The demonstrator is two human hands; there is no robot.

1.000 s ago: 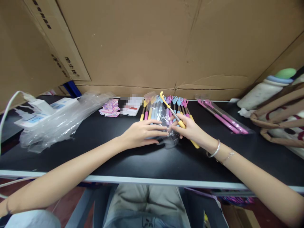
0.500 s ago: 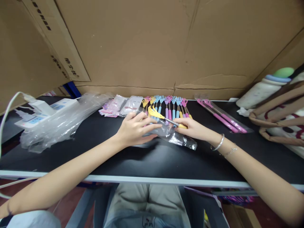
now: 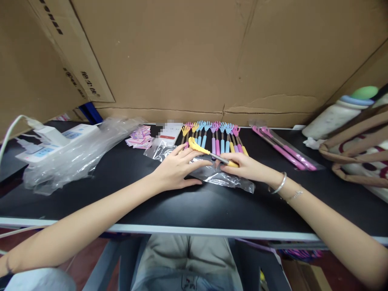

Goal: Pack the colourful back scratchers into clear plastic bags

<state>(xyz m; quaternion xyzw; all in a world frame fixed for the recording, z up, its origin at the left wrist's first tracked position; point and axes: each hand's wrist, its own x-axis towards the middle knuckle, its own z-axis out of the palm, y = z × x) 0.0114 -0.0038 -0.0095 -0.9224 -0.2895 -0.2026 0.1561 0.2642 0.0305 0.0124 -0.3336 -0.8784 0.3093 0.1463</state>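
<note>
A yellow back scratcher [image 3: 217, 157] with a metal shaft is pinched in my right hand [image 3: 247, 166], its claw end pointing left. My left hand [image 3: 177, 167] lies with spread fingers on a clear plastic bag [image 3: 226, 178], just below the scratcher's yellow claw. The bag stretches under both hands, from near the phone across to below my right wrist. Behind my hands, several back scratchers [image 3: 222, 139] in blue, pink, purple and yellow lie in a row, claws away from me.
Two pink back scratchers [image 3: 283, 149] lie in a clear bag on the right. Beyond them stand a white bottle [image 3: 333, 117] and a tan-handled bag [image 3: 357, 149]. On the left are clear plastic bags [image 3: 81, 157], a power strip [image 3: 48, 149], pink cards [image 3: 140, 137] and a phone [image 3: 169, 133].
The plastic near the pink cards has slid toward me and right, uncovering the cards and more of the phone. My left hand has spread flatter; the right still holds the yellow back scratcher.
</note>
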